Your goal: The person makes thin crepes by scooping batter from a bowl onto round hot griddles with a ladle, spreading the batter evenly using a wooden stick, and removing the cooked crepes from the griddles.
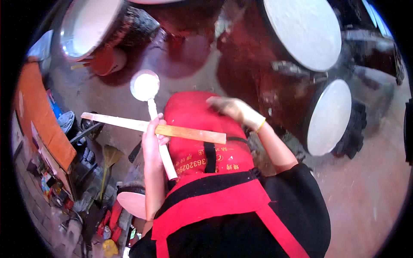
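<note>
My bare left hand (154,134) is closed around two things. One is a long-handled ladle (145,86) with a round white bowl, its handle running down toward my apron. The other is a flat wooden stick (193,133) lying crosswise, whitened along its left half. My right hand (236,111) wears a pale glove with dark, soiled fingertips and is over the top of the red apron (185,112). Its fingers are smeared and partly hidden, so I cannot tell whether they hold anything. The apron carries yellow print and a black strap.
Large round vessels with white surfaces stand at upper left (92,28), upper right (305,32) and right (329,118). A reddish bucket (107,62) sits by the left vessel. Left are an orange board (47,116), a broom (111,157) and clutter. A pinkish round lid (132,203) is near my left forearm.
</note>
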A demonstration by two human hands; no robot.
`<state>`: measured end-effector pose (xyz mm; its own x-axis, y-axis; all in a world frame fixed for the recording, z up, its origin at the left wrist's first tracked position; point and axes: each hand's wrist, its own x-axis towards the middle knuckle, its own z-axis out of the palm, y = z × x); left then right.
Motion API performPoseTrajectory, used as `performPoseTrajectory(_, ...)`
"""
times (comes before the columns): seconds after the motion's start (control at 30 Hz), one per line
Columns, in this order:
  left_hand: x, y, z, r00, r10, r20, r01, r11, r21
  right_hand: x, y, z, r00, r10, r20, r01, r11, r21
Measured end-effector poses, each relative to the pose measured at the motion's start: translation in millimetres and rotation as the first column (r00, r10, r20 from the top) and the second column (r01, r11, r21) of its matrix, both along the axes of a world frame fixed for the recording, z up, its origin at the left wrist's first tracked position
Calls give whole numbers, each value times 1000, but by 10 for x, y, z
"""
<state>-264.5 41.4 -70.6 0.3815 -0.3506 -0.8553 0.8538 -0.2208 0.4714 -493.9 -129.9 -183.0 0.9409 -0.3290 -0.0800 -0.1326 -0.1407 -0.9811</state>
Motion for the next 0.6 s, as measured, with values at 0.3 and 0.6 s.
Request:
performPoseTrajectory(0.3, 947, -357, 466, 991, 115, 73, -86, 944, -318, 1813, 123, 1538, 985, 19, -173, -63, 967, -248)
performPoseTrajectory(0.6, 4773, -1367, -976, -142, -783, 605, 298, 550, 781, 3274, -683, 1193, 912, -363, -190, 214, 818, -534)
